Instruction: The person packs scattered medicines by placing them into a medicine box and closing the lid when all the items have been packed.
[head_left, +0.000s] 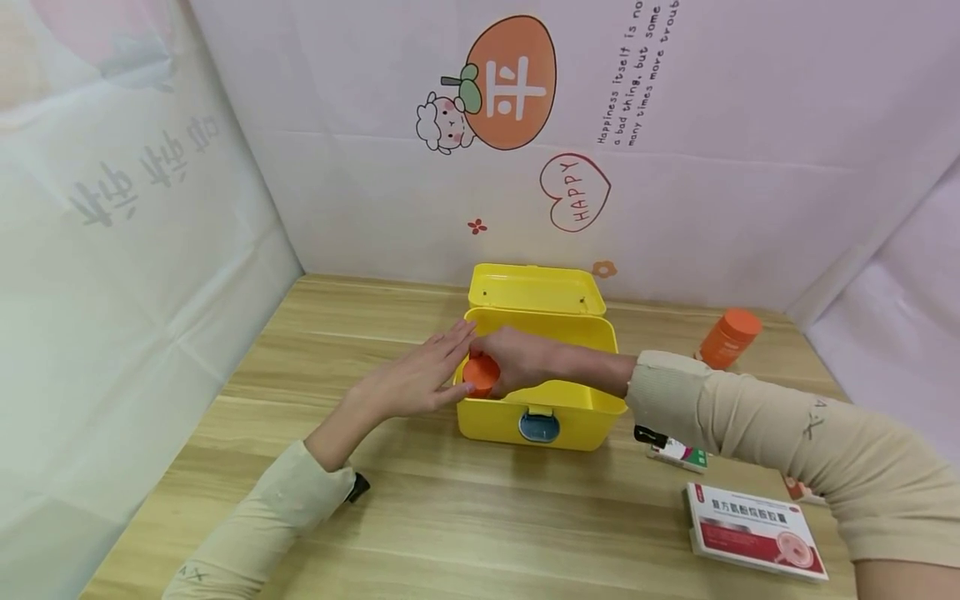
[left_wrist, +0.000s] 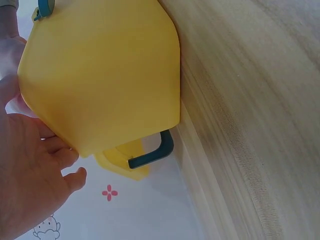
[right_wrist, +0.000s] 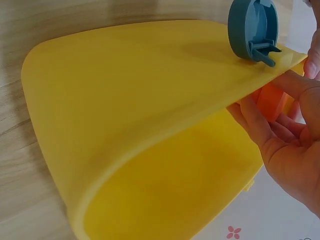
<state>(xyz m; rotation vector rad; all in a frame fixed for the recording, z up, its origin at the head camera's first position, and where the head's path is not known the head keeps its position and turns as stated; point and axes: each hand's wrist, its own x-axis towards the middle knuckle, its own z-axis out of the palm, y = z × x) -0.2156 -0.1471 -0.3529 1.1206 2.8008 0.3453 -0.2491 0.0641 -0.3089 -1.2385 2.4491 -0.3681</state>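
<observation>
A yellow lidded box (head_left: pixel 573 432) stands on the table with its lid (head_left: pixel 534 292) tipped back against the wall. My right hand (head_left: pixel 517 360) reaches over the rim into the box's left end. Its fingers grip an orange-capped bottle (head_left: pixel 481 376); in the right wrist view the orange bottle (right_wrist: pixel 271 101) shows between fingers and thumb, its lower part hidden. My left hand (head_left: pixel 420 375) lies at the box's left rim with fingers extended and thumb near the orange cap. In the left wrist view, the left hand (left_wrist: pixel 35 170) is against the box's edge.
Right of the box an orange bottle (head_left: pixel 727 339) stands near the back. Nearer the front lie a red-and-white medicine box (head_left: pixel 756 531) and a small white-and-green box (head_left: pixel 681 454). Another small box (head_left: pixel 802 490) is partly behind the right sleeve. A blue-green latch (head_left: pixel 539 427) juts from the yellow box's front.
</observation>
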